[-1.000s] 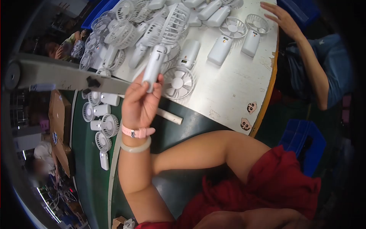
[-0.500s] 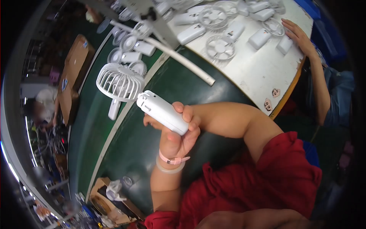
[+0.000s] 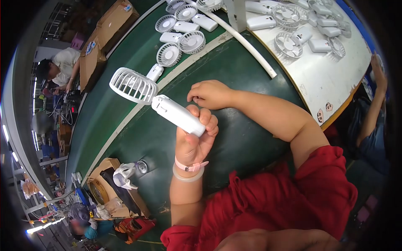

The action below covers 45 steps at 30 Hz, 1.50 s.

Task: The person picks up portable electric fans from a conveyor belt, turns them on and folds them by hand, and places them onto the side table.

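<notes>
In my left hand (image 3: 194, 134) is a white handheld fan (image 3: 178, 115), its fingers wrapped round the handle. The fan's round slatted head (image 3: 133, 85) points toward the upper left. A pink strap and a pale bangle circle that wrist. My right hand (image 3: 211, 94) is just beyond the fan handle, over the green work surface (image 3: 251, 121). Its fingers are loosely curled, and nothing shows in them. Behind the held fan head, part of another white fan (image 3: 155, 72) lies on the green surface.
Several white fans (image 3: 184, 37) lie at the far side of the green surface. More fans (image 3: 289, 44) cover a white table (image 3: 326, 79), where another person's arm (image 3: 372, 108) shows. A white bar (image 3: 247, 44) lies between. A cardboard box (image 3: 113, 196) stands at lower left.
My right hand has moved off from behind the fan toward the upper right and now shows apart from it. The left hand still holds the fan. The whole view has shifted.
</notes>
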Motion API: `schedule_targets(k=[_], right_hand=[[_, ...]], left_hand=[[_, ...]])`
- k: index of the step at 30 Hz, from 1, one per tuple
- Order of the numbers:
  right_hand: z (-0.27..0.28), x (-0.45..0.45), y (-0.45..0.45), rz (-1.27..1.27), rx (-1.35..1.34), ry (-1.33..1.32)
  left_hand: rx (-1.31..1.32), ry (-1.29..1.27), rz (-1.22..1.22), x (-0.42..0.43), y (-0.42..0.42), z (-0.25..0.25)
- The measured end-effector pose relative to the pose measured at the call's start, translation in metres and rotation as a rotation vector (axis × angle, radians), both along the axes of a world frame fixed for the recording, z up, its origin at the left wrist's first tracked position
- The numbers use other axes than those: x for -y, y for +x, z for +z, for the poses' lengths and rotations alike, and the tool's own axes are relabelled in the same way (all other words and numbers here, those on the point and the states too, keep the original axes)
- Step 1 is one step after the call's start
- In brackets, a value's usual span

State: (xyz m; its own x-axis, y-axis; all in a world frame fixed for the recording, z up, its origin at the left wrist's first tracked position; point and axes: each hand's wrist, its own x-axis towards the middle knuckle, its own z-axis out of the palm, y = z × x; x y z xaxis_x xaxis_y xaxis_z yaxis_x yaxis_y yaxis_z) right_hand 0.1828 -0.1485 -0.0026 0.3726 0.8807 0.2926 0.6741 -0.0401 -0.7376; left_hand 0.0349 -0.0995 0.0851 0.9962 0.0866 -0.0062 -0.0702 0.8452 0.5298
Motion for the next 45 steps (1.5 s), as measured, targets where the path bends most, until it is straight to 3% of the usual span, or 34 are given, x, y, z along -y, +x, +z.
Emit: schedule_targets(k=[13, 19, 26, 28, 37, 40, 45], right_hand=[[0.001, 0.001, 0.004, 0.036, -0.077, 0.014], [-0.002, 0.0, 0.006, 0.024, -0.106, 0.062], [0.004, 0.0, 0.004, 0.051, -0.071, 0.042], [0.008, 0.001, 0.004, 0.042, -0.113, -0.066], [-0.002, -0.001, 0.005, 0.054, -0.069, 0.034], [0.0, -0.001, 0.004, 0.054, -0.062, 0.039], [-0.001, -0.001, 0.004, 0.057, -0.068, 0.044]], left_hand=[[0.032, 0.083, 0.072, -0.018, -0.013, -0.006], [0.035, -0.065, 0.0, -0.037, -0.006, -0.016], [0.061, 0.011, -0.127, -0.047, -0.011, -0.009], [0.085, 0.109, -0.158, -0.047, -0.012, -0.006], [0.025, 0.1, -0.033, -0.04, -0.019, -0.003], [0.001, 0.2, -0.076, -0.044, -0.017, -0.002], [0.058, 0.133, -0.117, -0.044, -0.019, -0.002]])
